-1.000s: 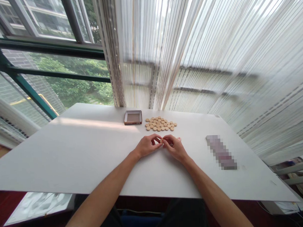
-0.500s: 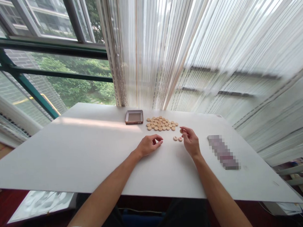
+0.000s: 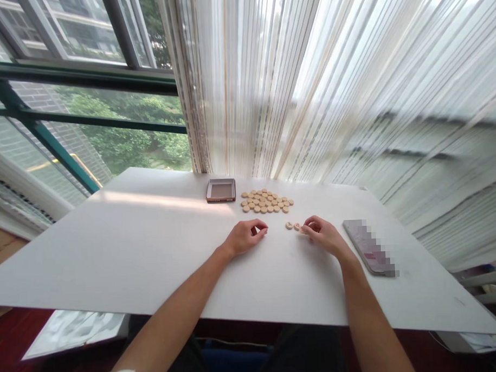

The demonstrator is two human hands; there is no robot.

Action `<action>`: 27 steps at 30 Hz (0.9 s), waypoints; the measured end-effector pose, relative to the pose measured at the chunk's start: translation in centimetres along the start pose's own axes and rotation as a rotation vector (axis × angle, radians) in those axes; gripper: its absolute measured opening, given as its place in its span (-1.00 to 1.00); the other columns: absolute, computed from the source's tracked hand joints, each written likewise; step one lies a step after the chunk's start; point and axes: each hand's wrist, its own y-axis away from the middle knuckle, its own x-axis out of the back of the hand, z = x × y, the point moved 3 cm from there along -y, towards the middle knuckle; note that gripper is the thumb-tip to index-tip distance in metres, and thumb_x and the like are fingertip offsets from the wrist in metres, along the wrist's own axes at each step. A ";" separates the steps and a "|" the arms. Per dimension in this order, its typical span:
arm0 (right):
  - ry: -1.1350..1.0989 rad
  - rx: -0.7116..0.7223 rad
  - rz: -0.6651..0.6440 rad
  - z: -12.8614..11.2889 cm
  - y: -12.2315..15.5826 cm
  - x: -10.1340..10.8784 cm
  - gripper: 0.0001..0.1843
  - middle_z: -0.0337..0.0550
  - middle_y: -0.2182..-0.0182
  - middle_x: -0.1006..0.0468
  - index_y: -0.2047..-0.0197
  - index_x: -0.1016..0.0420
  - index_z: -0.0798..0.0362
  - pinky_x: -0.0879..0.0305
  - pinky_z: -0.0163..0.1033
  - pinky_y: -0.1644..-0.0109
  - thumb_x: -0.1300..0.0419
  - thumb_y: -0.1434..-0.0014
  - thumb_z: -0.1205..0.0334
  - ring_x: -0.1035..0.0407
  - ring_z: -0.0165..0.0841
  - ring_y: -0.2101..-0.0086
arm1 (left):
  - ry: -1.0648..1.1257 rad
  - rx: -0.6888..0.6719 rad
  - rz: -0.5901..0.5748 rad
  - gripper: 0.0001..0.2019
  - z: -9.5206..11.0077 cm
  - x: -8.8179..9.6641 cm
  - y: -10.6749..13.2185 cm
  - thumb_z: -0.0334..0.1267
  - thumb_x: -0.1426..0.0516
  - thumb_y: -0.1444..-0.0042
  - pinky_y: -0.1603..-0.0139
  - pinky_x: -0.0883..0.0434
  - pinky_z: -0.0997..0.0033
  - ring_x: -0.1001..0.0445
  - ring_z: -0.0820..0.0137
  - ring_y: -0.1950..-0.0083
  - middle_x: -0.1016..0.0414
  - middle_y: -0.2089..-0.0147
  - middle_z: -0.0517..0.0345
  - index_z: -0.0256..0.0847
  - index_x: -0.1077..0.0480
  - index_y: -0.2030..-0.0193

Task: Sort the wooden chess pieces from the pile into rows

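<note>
My right hand (image 3: 323, 233) pinches a round wooden Chinese chess piece (image 3: 302, 231), mostly hidden by the fingertips, low over the white table. Just left of it lie two more pieces with their marked faces up: one with a red character (image 3: 297, 226) and one with a dark character (image 3: 289, 226). Beyond them several plain-backed pieces (image 3: 263, 203) are gathered in a loose cluster. My left hand (image 3: 244, 237) rests on the tabletop in front of the cluster, fingers loosely curled, thumb and forefinger slightly apart, holding nothing.
An open shallow box (image 3: 221, 199) stands left of the cluster, near the table's back edge. On the right lies a flat phone-like object (image 3: 366, 249), partly blurred out. Striped string curtains (image 3: 244, 88) and a window border the white table (image 3: 112, 256).
My right hand has come nearer and lower with the piece, from above the marked pieces to the right of them. My left hand stays put. The view has shifted slightly.
</note>
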 end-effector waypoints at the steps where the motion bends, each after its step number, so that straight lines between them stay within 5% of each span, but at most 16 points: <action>1: 0.004 -0.011 -0.022 -0.1 0.1 -0.1 -0.72 -0.28 0.51 -0.53 0.30 -0.44 -0.01 -0.23 -0.33 0.46 -0.20 -0.13 -0.06 -0.38 -0.40 0.54 | 0.000 -0.003 -0.002 -0.82 0.0 0.0 0.0 -0.17 -0.14 -0.18 0.35 -0.38 0.50 -0.43 0.47 0.43 -0.58 0.33 0.23 -0.12 -0.53 0.17; 23: 0.146 0.011 -0.002 -0.2 0.3 -0.5 -0.74 -0.29 0.59 -0.46 0.47 -0.34 -0.02 -0.17 -0.31 0.49 -0.20 -0.06 -0.01 -0.32 -0.37 0.54 | -0.002 0.002 -0.006 -0.81 0.1 0.0 0.0 -0.16 -0.14 -0.17 0.36 -0.39 0.49 -0.43 0.46 0.43 -0.59 0.34 0.20 -0.14 -0.55 0.18; 27: 0.138 0.084 0.213 -0.5 0.0 0.0 -0.71 -0.26 0.53 -0.48 0.42 -0.36 -0.01 -0.21 -0.28 0.41 -0.15 -0.16 -0.04 -0.33 -0.36 0.50 | -0.004 -0.002 -0.005 -0.81 0.0 -0.1 0.0 -0.16 -0.14 -0.17 0.35 -0.39 0.49 -0.43 0.45 0.43 -0.59 0.34 0.20 -0.14 -0.55 0.19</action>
